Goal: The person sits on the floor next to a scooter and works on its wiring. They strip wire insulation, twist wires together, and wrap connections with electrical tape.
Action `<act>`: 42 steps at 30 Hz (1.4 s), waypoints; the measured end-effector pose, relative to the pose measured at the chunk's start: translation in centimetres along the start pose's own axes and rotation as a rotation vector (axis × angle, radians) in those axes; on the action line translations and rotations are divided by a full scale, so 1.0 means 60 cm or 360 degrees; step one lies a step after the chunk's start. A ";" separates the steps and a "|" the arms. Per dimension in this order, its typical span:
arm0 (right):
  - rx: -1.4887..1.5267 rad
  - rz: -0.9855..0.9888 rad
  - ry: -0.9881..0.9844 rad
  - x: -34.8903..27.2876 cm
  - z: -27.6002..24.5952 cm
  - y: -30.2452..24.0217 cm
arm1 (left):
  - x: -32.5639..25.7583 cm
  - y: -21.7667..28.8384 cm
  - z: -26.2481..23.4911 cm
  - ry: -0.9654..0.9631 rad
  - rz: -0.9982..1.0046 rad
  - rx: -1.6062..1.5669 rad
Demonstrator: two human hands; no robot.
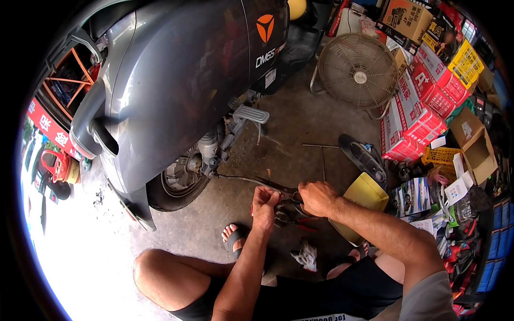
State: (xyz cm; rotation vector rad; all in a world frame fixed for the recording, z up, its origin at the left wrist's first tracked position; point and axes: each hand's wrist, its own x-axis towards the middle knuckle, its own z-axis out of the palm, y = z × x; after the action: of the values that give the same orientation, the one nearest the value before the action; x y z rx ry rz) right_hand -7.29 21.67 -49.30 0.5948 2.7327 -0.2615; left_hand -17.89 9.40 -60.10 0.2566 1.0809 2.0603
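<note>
A grey scooter (176, 75) stands before me, its rear wheel (179, 184) on the floor. A dark cable (238, 177) runs from the wheel hub to my hands. My left hand (264, 202) is closed in a pinch on the cable near its end. My right hand (317, 198) is closed around the handles of a dark scissor-like tool (286, 189), whose jaws point left along the cable. Whether the jaws touch the cable, I cannot tell. Below my hands lie red-handled pliers (306, 226) and dark items partly hidden.
A yellow tray (367, 193) sits right of my right hand, beyond it a dark grey plastic part (361, 155) and a T-handle wrench (323, 152). A crumpled white rag (306, 255) lies near my feet. A floor fan (357, 69) and stacked red-and-white boxes (409, 120) stand at right.
</note>
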 end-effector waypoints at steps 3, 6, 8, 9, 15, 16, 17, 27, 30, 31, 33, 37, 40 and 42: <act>0.0008 -0.0014 -0.0009 0.002 -0.002 0.001 | 0.001 -0.003 -0.006 -0.0014 -0.0007 0.0029; -0.0022 -0.0061 0.0149 0.003 0.006 0.007 | 0.000 -0.003 -0.003 -0.0028 -0.0012 -0.0025; -0.0004 -0.0014 0.0216 0.006 0.010 0.015 | -0.001 -0.002 -0.001 -0.0029 -0.0026 -0.0068; 0.0004 0.0008 0.0249 0.007 0.012 0.019 | -0.002 -0.001 -0.002 -0.0026 -0.0040 -0.0076; 0.0025 0.0125 0.0222 0.006 0.017 0.042 | -0.007 0.009 -0.004 0.0003 -0.0171 -0.0181; 0.0041 0.0157 0.0191 0.004 0.018 0.045 | -0.007 0.013 -0.003 0.0021 -0.0219 -0.0216; 0.0056 0.0190 0.0160 0.002 0.020 0.047 | -0.006 0.017 0.000 0.0051 -0.0243 -0.0187; 0.0133 0.0432 -0.0159 -0.024 0.188 0.021 | 0.004 0.013 -0.017 0.0062 -0.0258 0.0127; 0.0295 0.0455 -0.0156 -0.034 0.255 -0.036 | 0.000 0.009 -0.025 0.0017 -0.0205 0.0061; 0.0399 0.0495 -0.0160 -0.040 0.273 -0.056 | 0.000 0.008 -0.027 0.0001 -0.0183 0.0028; 0.0462 0.0438 -0.0121 -0.055 0.321 -0.077 | -0.001 0.007 -0.020 0.0008 -0.0161 -0.0031; 0.0502 0.0414 -0.0465 -0.067 0.370 -0.096 | -0.003 0.011 -0.023 -0.0026 -0.0114 -0.0019; 0.0480 0.0318 -0.0445 -0.063 0.402 -0.088 | -0.002 0.012 -0.032 -0.0060 -0.0061 0.0102; 0.0658 0.0209 -0.0786 -0.028 0.379 -0.055 | -0.004 0.016 -0.023 -0.0068 -0.0038 0.0126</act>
State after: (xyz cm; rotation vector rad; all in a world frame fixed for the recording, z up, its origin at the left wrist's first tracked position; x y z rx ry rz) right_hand -0.92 12.53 -69.47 0.7010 2.1617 -0.8322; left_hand -18.94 8.09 -60.19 0.3248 1.1356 1.9846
